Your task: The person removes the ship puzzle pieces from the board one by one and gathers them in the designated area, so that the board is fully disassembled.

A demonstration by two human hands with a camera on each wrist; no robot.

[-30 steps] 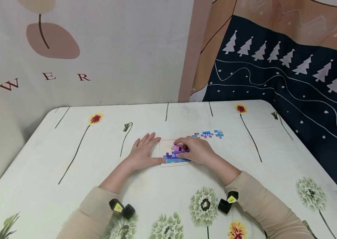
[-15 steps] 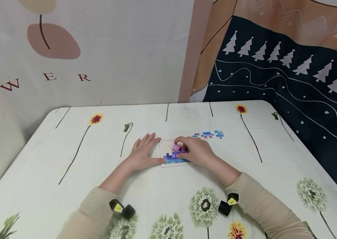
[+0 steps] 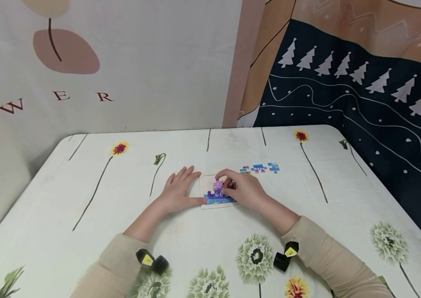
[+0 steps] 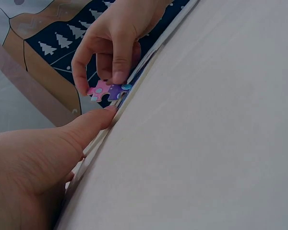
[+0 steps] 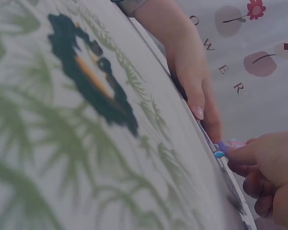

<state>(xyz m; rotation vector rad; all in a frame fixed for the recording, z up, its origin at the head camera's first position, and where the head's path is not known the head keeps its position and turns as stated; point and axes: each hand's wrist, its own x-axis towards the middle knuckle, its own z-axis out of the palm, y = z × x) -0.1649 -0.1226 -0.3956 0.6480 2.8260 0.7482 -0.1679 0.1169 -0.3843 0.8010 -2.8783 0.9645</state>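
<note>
A small puzzle board [image 3: 206, 181] with a pale frame lies near the table's middle. Blue and purple puzzle pieces [image 3: 218, 200] fill its lower part. My left hand [image 3: 178, 193] rests along the board's left side with fingers extended, the thumb at the lower left corner. Thumb and fingers of my right hand [image 3: 248, 188] pinch a pink and purple puzzle piece [image 4: 104, 90]. In the left wrist view this piece is tilted up over the board. The right wrist view shows it close by the left hand's fingers. The right hand hides the board's right side.
Several loose blue and multicoloured puzzle pieces [image 3: 258, 168] lie beyond the right hand. A white flower-print cloth [image 3: 121, 207] covers the table. Cloth hangings [image 3: 165, 66] stand behind it and on the right.
The pink and purple puzzle piece has been turned and shifted slightly left in the right hand's fingertips, more upright now. The left hand stays in place.
</note>
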